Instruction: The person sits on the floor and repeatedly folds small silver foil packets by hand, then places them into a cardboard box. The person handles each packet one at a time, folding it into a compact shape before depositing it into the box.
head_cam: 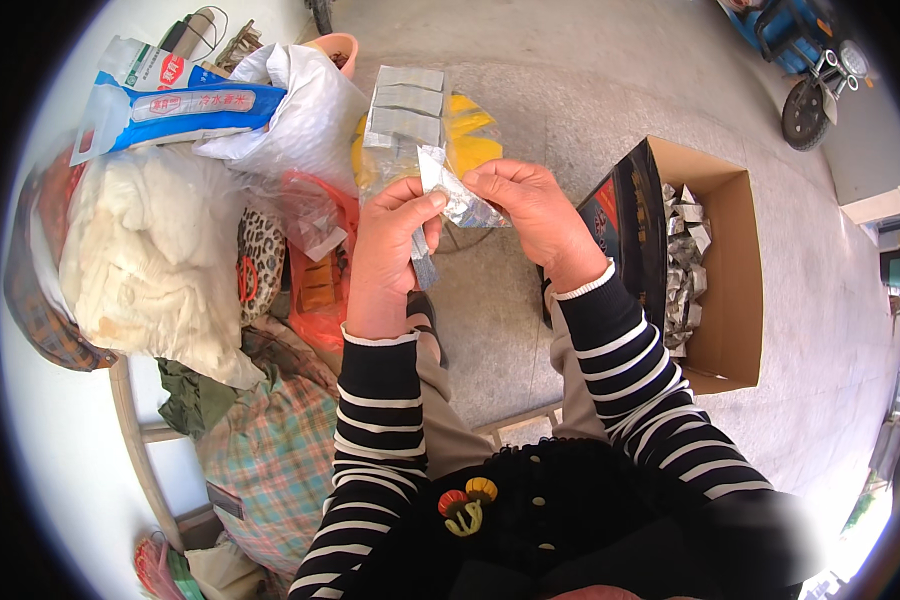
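My left hand [394,236] pinches a folded silver foil paper [457,196] between thumb and fingers. My right hand [525,210] grips the same paper along its right side, thumb and forefinger on its upper edge. A narrow grey strip [423,262], apparently more foil paper, hangs below the left palm. Just beyond the hands, stacks of silver-grey paper squares [406,105] with clear plastic about them rest on a round yellow surface [472,131]. At right, an open cardboard box [727,277] holds many folded silver foil pieces [682,277].
On the left are a white woven sack [292,105], a blue and white rice bag [187,105], cream padding [157,255], a red plastic bag [319,300] and plaid cloth [270,450]. A three-wheeler or similar vehicle [806,112] stands far right.
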Tool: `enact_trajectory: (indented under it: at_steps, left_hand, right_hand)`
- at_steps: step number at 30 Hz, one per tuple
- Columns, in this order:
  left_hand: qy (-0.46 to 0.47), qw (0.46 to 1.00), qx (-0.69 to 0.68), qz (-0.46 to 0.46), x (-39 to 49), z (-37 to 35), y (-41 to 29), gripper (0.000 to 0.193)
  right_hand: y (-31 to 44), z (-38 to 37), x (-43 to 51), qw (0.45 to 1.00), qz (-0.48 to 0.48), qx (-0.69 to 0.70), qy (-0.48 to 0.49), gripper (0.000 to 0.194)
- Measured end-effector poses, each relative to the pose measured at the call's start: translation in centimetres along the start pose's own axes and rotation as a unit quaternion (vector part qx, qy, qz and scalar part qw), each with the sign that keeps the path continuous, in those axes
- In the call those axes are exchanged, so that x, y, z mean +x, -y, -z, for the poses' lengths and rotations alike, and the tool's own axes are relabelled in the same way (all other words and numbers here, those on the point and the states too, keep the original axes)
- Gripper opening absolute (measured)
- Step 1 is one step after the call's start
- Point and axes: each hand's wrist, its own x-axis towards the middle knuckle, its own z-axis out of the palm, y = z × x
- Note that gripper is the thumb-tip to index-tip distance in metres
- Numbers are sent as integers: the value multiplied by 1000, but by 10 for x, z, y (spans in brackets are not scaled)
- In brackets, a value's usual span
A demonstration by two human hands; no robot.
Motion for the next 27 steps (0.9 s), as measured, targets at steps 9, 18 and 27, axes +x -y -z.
enact_trajectory:
  at_steps: [9, 18, 27]
  left_hand:
    - [38, 999, -1, 5, -5, 0, -3, 12]
    - [9, 1000, -22, -6, -2, 0, -3, 11]
    - [-71, 996, -3, -49, 0, -3, 3, 9]
  right_hand:
    - [0, 5, 0, 993, -67, 82, 60, 16]
    - [1, -3, -5, 996, 81, -27, 4, 14]
    - [-9, -13, -4, 843, 336, -407, -107, 18]
